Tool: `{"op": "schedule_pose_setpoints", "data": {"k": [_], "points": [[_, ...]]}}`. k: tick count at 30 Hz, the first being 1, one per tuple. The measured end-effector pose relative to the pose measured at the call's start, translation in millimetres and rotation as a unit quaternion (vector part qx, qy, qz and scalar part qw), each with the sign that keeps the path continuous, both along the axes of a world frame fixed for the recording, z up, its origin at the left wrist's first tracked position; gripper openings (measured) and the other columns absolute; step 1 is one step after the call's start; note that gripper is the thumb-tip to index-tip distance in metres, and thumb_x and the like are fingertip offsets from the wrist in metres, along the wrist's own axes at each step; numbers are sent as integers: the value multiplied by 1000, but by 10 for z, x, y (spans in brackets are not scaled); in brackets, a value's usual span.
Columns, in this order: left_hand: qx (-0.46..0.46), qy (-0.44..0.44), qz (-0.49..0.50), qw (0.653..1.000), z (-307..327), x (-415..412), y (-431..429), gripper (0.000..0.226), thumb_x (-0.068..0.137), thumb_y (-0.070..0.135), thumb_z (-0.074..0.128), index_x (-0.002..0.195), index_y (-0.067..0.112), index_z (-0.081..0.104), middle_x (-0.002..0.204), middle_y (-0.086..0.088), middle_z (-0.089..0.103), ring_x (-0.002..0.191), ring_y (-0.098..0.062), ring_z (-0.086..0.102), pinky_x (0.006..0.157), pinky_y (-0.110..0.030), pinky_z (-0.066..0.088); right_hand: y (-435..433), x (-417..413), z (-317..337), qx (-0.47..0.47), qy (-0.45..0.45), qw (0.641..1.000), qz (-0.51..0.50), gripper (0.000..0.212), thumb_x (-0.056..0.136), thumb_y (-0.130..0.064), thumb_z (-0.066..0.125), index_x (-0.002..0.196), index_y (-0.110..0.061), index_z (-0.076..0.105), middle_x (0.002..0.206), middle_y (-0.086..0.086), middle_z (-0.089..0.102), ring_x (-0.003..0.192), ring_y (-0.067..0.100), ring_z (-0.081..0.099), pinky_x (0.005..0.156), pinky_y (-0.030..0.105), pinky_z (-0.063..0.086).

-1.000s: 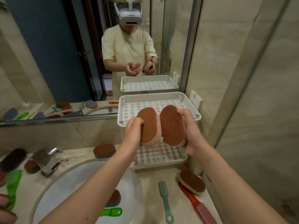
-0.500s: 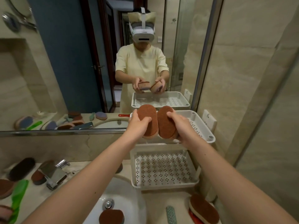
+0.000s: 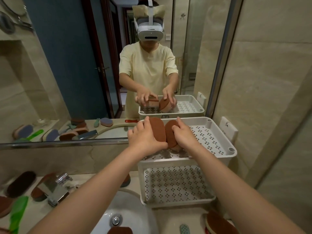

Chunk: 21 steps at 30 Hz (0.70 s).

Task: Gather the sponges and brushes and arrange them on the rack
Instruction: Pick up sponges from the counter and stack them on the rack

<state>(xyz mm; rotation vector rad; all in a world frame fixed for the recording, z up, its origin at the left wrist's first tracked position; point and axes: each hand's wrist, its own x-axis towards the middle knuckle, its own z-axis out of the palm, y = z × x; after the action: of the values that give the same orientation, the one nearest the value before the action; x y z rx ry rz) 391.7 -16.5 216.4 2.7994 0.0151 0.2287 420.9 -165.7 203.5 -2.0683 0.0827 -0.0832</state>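
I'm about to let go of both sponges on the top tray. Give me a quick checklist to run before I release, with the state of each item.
1. Left hand grips the left sponge: ok.
2. Right hand grips the right sponge: ok.
3. Both sponges are inside the rim of the top tray: ok.
4. Sponges' lower edges rest on the tray floor: cannot tell, the hands hide them.
5. Bare tray floor to the right for more items: ok.
6. Everything gathered: not ok. A counter sponge and a teal brush are not yet on the rack.
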Motion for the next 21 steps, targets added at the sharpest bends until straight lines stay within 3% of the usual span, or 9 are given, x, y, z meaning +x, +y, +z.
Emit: {"op": "schedule_pose_setpoints", "data": {"k": [4,7,11,15,21], "points": [[74,10,17,997,-40,11,15,118,62,81,51,152,16,9,152,-9,25,140,-30,20,116,-49,9,-37,-36,-42,-151,-58,986,-34,52,99,-24,36,150,-28,30,148,6,32,135,28,33,108,42,32],[81,5,-11,997,-81,-21,14,103,73,73,49,152,17,11,155,-7,16,144,-28,9,118,-51,-1,-76,-94,-12,-175,-72,982,-16,50,95,-23,43,145,-25,40,144,5,34,128,27,43,106,39,37],[55,5,-89,994,-101,-40,58,85,80,53,56,151,29,16,160,0,8,146,-23,4,119,-48,4,-61,-210,70,-193,-45,980,15,61,78,-37,59,136,-23,46,133,4,37,111,26,55,96,36,47],[90,13,-110,990,-103,-27,47,72,90,43,52,152,30,18,160,1,12,148,-21,6,119,-48,4,-20,-253,101,-173,-2,983,62,84,62,-42,68,139,-19,43,134,4,34,108,20,53,95,32,47],[89,3,-77,993,-114,15,51,64,93,41,47,150,26,22,159,-2,17,147,-24,10,118,-50,14,67,-162,82,-178,-23,981,70,64,81,-26,62,141,-15,43,141,7,31,109,22,54,92,27,42]]}}
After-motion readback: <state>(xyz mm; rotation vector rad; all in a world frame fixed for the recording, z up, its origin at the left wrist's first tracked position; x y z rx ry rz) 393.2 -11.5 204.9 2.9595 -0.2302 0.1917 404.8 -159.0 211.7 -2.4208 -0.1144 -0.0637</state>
